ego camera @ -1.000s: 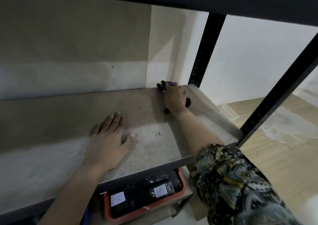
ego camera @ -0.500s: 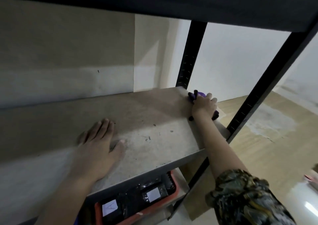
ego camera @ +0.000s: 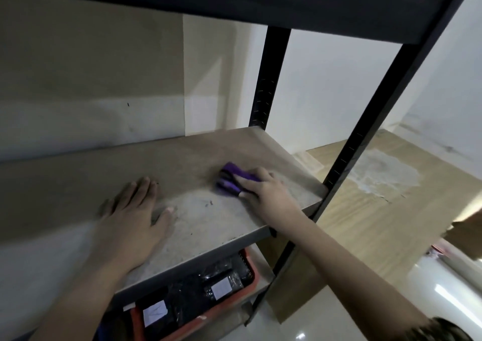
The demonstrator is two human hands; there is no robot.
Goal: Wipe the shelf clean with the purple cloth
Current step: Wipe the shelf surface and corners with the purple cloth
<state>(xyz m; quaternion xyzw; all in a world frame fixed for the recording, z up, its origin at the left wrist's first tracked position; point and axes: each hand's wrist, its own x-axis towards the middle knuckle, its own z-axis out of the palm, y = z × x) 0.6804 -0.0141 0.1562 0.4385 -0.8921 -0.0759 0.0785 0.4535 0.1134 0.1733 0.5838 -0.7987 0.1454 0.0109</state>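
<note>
Both hands flat: right hand (ego camera: 263, 193) presses purple cloth (ego camera: 232, 181).

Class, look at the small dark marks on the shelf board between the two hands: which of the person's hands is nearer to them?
Left, narrowly. The left hand lies flat just left of the dark marks, thumb toward them; the right hand presses the purple cloth to their upper right.
</note>
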